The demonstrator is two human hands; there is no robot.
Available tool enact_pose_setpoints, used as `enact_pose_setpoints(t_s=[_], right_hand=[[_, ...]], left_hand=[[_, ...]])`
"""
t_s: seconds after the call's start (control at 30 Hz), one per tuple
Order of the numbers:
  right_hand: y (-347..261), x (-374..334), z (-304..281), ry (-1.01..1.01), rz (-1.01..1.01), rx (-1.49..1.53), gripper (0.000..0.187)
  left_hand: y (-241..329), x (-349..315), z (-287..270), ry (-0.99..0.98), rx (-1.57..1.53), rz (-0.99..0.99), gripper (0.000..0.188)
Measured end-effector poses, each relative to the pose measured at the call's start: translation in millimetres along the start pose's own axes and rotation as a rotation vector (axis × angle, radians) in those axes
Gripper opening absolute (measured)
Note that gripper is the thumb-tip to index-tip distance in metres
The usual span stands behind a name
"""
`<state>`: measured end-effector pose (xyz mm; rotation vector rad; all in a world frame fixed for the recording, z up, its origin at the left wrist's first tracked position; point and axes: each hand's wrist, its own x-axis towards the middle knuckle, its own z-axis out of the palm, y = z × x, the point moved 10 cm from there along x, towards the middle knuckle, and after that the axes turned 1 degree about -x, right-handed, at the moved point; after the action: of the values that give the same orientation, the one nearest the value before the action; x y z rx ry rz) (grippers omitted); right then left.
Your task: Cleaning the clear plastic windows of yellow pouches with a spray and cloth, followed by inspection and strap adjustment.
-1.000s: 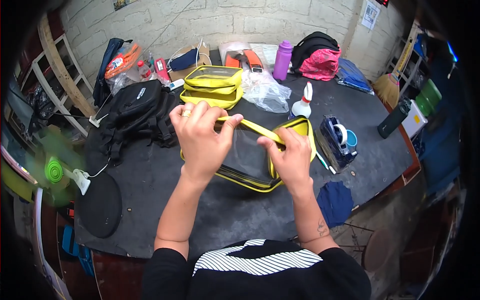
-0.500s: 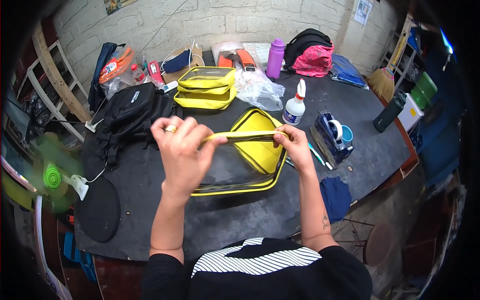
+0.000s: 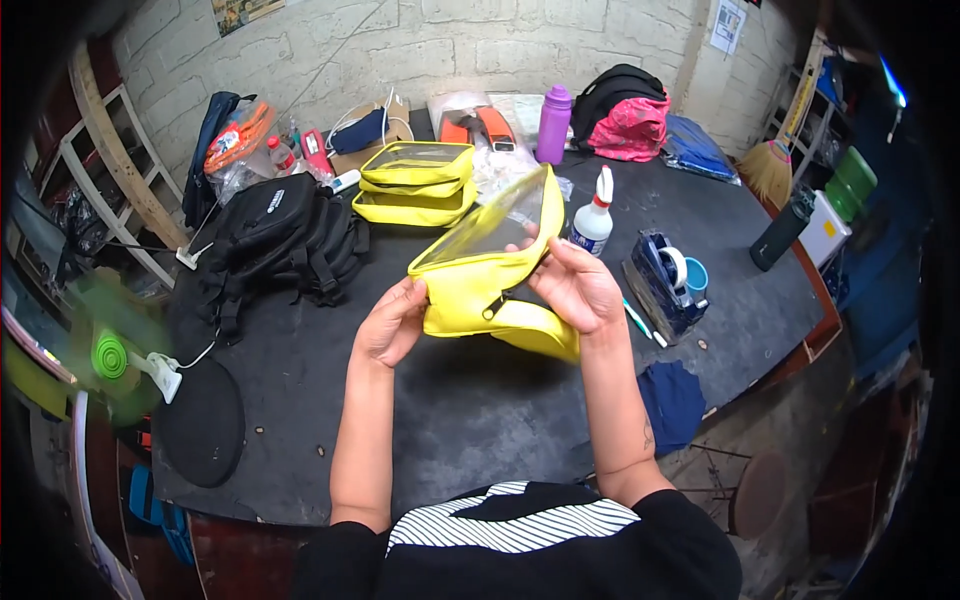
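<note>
Both my hands hold a yellow zippered pouch [image 3: 465, 304] with a clear window panel, lifted above the dark table. My left hand [image 3: 393, 325] pinches its left end between thumb and fingers. My right hand [image 3: 580, 287] grips the right side, its thumb on the yellow edge and some fingers behind the pouch. A black zipper with its pull runs along the side toward me, and a yellow flap hangs down below it. Just beyond, two similar yellow pouches [image 3: 415, 205] sit stacked on the table.
On the table [image 3: 420, 430], a black backpack [image 3: 280, 235] lies at left. A white spray bottle [image 3: 593, 215], a tape dispenser [image 3: 665, 285] and dark blue cloth [image 3: 670, 403] are at right. A purple bottle [image 3: 553, 125] stands at the back. A green fan [image 3: 110, 355] is at far left.
The pouch has been turned over, so its yellow side and zipper now face me and the window panel tilts upward. My left hand has moved down and changed its grip.
</note>
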<state>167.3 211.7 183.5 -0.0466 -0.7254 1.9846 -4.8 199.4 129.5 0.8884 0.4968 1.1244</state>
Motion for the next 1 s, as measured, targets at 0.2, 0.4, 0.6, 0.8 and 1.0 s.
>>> enact_pose_setpoints(t_s=[0.2,0.4,0.6,0.8,1.0], right_hand=[[9.9,6.0,-29.1,0.286,-0.014,0.047,0.033],[17.3,7.7,-54.0,0.285,0.037,0.144,0.034],[0.9,8.8,-30.8,0.154,-0.039,-0.02,0.034],[2.6,-10.6,-21.5,0.147,0.097,-0.517,0.028],[-24.8,-9.7,-14.8,0.243,-0.25,-0.797,0.023]], left_hand=[[8.1,-4.5,-6.5,0.189,-0.252,0.006,0.035],[26.8,-12.4,12.1,0.135,-0.147,0.105,0.038],[31.2,-20.2,35.4,0.085,0.15,0.066,0.066],[42.1,-22.9,29.5,0.184,0.209,0.121,0.018],[36.7,-20.3,28.6,0.228,0.291,0.185,0.014]])
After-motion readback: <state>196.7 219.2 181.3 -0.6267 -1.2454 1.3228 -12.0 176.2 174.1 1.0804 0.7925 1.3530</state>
